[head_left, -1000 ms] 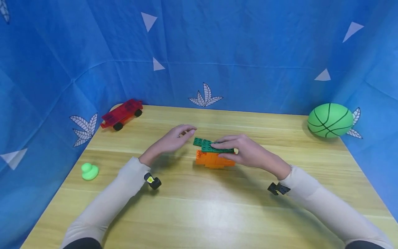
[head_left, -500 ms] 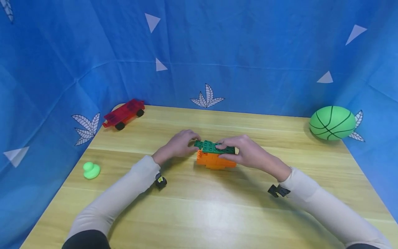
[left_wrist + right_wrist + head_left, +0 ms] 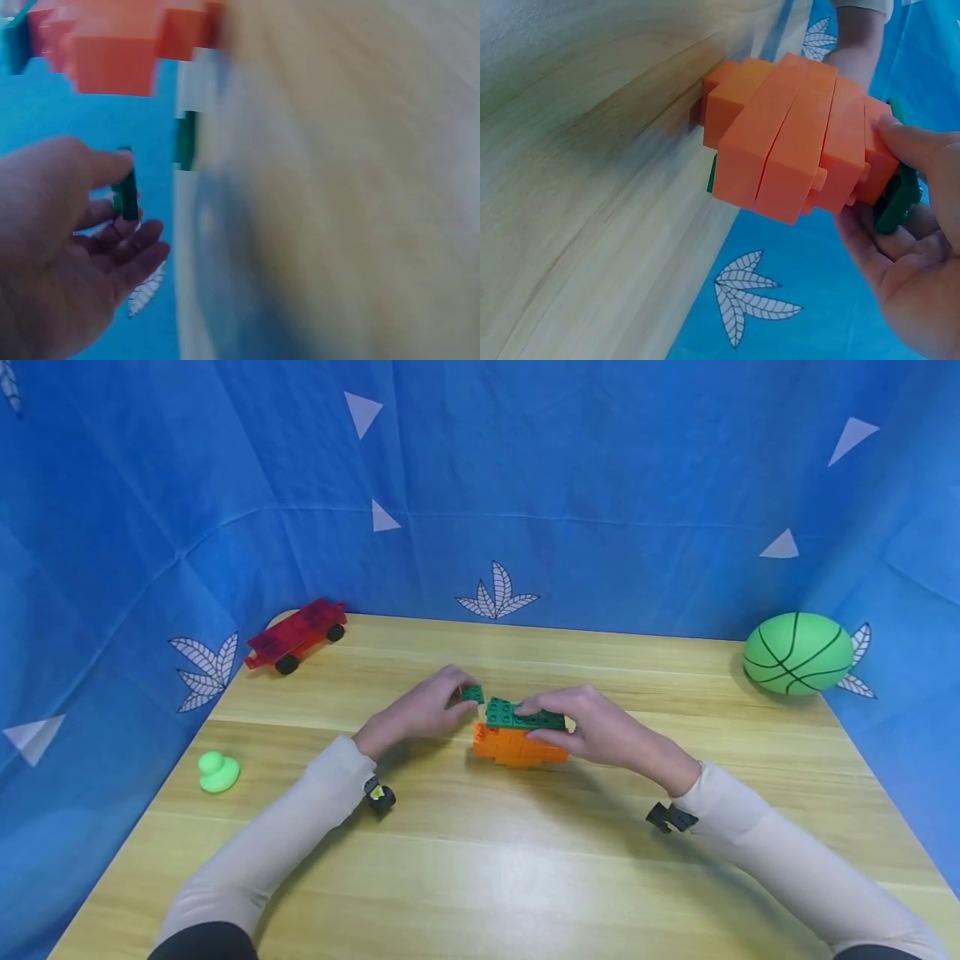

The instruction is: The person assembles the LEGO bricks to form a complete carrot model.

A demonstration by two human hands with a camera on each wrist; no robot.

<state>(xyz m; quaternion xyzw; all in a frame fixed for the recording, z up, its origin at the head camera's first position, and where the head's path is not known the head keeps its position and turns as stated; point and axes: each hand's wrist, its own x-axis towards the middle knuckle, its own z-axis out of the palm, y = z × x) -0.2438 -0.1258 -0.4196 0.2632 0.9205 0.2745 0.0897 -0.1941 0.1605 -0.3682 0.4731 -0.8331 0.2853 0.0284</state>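
Near the table's middle sits a built block of stacked orange bricks (image 3: 504, 745), topped with flat green studded bricks (image 3: 500, 712). My right hand (image 3: 596, 727) grips its right end, thumb on the orange near side and fingers over the green top. The right wrist view shows the stepped orange bricks (image 3: 780, 142) from below, with my thumb against them. Just left of the block, my left hand (image 3: 423, 706) pinches a small green brick (image 3: 472, 693) between thumb and fingers. That green brick (image 3: 127, 193) is apart from the block in the left wrist view.
A red toy car (image 3: 298, 635) stands at the back left of the wooden table (image 3: 465, 877). Nearer on the left is a light green rubber duck (image 3: 218, 772). A green ball (image 3: 798, 653) with black lines lies at the back right, before the blue cloth (image 3: 600, 460).
My left hand came in to the block's left end, took hold of the small green brick there and drew it slightly away to the left. My right hand kept its grip.
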